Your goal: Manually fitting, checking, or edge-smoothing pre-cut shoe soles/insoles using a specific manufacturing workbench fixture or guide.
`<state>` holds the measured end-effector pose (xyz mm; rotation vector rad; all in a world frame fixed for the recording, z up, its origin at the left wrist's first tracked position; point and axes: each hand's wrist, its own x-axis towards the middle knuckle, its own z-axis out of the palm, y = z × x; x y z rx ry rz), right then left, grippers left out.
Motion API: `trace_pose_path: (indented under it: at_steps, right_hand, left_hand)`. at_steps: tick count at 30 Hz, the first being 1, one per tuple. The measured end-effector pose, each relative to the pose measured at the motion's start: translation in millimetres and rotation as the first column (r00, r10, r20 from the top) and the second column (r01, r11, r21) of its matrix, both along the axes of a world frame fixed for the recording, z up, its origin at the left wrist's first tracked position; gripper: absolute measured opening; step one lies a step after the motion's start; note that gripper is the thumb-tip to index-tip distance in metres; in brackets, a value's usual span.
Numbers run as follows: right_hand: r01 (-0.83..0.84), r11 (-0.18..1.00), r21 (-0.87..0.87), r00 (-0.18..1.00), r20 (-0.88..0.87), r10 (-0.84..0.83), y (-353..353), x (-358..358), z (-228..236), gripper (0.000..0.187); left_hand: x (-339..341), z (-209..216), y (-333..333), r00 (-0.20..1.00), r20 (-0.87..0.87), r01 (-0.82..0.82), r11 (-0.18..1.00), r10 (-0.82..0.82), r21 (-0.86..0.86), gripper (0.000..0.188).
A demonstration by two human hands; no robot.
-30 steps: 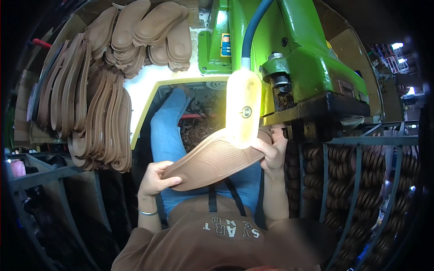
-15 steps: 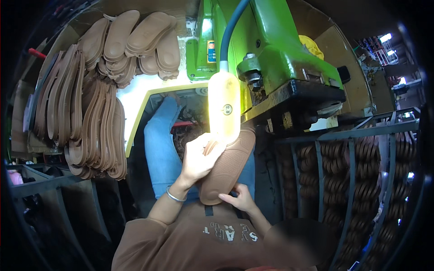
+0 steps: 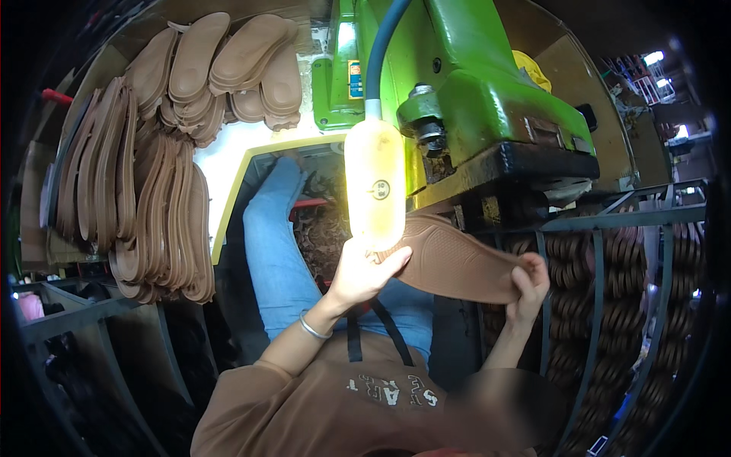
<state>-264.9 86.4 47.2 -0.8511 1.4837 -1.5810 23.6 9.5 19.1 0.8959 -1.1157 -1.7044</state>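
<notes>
The green machine (image 3: 487, 107) looms largest in front of you, toward your right, and to the left of it the piled soles (image 3: 164, 221) lean and overlap on the white table (image 3: 217, 171), looking the same as half a second ago. The rack (image 3: 633, 219) to your right is loaded with rows of brown pieces.

The real change is in the brown sole (image 3: 464, 266) you hold. Half a second ago it pointed down toward your lap; now it is swung outward, slanting from beneath the lamp (image 3: 375, 179) to your right side, below the machine's dark underside. Whether its far edge touches the machine, you cannot tell from here. For the work in hand, this swing probably puts a different stretch of rim on the machine's side.

Your right hand (image 3: 531, 288) has gone from near your waist out to the right, and pinches the sole's right end, thumb on the patterned face and fingers bent round the edge. Your left hand (image 3: 358, 273) grips the other end, thumb along the face, its fingertips partly hidden by the lamp. The smallest thing, the silver bangle (image 3: 314, 327), circles your left wrist.
</notes>
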Motion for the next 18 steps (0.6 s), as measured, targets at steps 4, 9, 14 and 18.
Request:
trace_pose_path:
  at_steps: [4,9,14,18]
  right_hand:
    - [0.004,0.995,-0.096,1.000,0.027,-0.002,-61,15,15,0.040]
    - [-0.133,0.974,-0.185,0.989,0.032,0.142,-93,26,-4,0.041]
    - [-0.302,0.902,-0.308,0.943,0.041,0.329,-93,30,-60,0.035]
    - [-0.413,0.906,-0.089,0.646,-0.730,0.222,-93,87,-30,0.029]
  left_hand:
    - [8,12,-11,0.971,0.149,-0.139,0.952,0.185,-0.273,0.016]
    - [52,12,-21,0.991,0.097,-0.069,0.977,0.090,-0.203,0.022]
    - [96,16,-22,0.980,0.144,-0.122,0.987,0.137,-0.107,0.027]
    - [138,10,-11,0.954,0.135,-0.262,0.963,0.267,-0.056,0.030]
